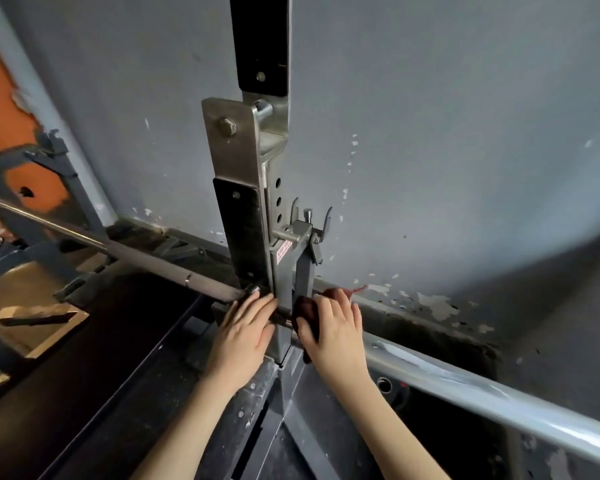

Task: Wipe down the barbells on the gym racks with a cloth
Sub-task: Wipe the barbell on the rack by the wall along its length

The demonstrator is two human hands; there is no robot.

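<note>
A steel barbell runs from the far left down to the right, where its thick sleeve shines. It passes the upright of a grey rack. My left hand rests on the bar just left of the upright, fingers lying over it. My right hand grips a dark red cloth wrapped on the bar just right of the upright. Part of the cloth sticks out behind my fingers.
A J-hook bracket with a pin sits on the upright above my hands. The grey wall with chipped paint is close behind. A weight plate lies below the sleeve. Another rack frame stands far left.
</note>
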